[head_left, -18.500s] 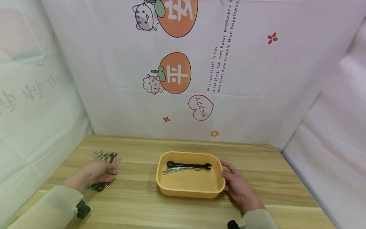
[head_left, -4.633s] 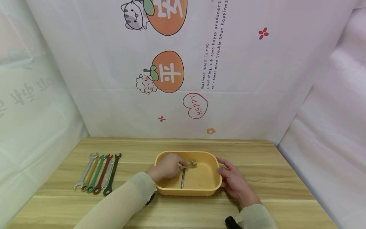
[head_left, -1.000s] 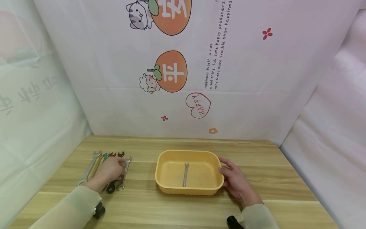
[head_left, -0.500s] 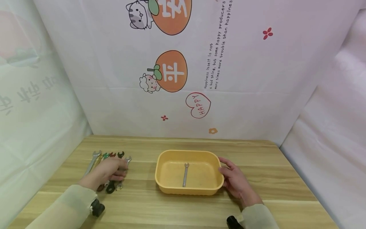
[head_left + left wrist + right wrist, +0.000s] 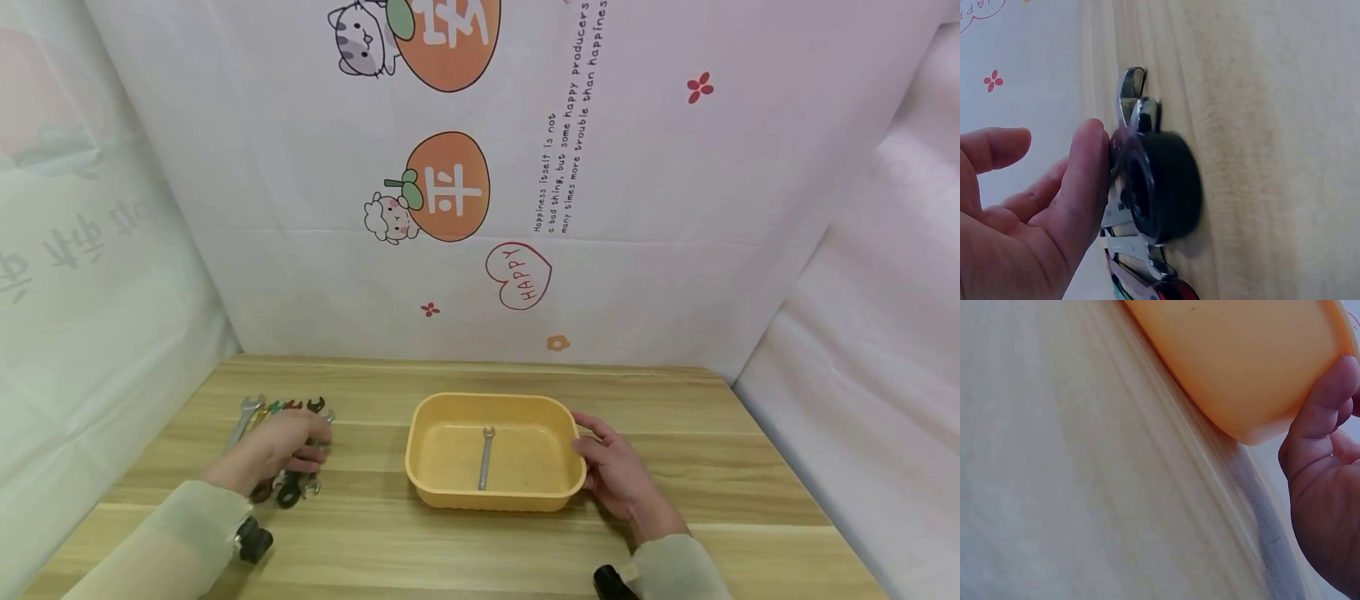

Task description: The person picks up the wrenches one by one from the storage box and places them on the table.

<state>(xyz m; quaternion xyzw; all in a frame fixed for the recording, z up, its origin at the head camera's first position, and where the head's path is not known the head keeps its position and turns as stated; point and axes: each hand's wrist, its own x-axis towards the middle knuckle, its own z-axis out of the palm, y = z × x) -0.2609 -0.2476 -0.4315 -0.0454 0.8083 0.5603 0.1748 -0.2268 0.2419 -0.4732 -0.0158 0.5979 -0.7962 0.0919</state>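
In the head view my left hand [image 5: 288, 442] lies over a row of combination wrenches at the left of the table. Its fingers touch the right side of the row, by a silver wrench [image 5: 312, 487] next to a black wrench [image 5: 288, 493]. The left wrist view shows the thumb apart from the fingers, which extend beside the thick ring end of the black wrench [image 5: 1175, 187]. My right hand [image 5: 622, 475] grips the right end of a yellow plastic box [image 5: 495, 500], thumb at the rim. One small silver wrench [image 5: 486, 458] lies inside the box.
The row also includes a silver open-ended wrench [image 5: 243, 417] at its left and gold, green and red ones, partly covered by the hand. Everything stands on a wood-grain table [image 5: 375, 550]. White printed cloth [image 5: 637, 292] hangs behind and at both sides.
Earlier the box held a black wrench and silver ones; now one small silver wrench is in it. The row has grown. Lately its rightmost silver wrench slid left, against the others. The right hand stays.
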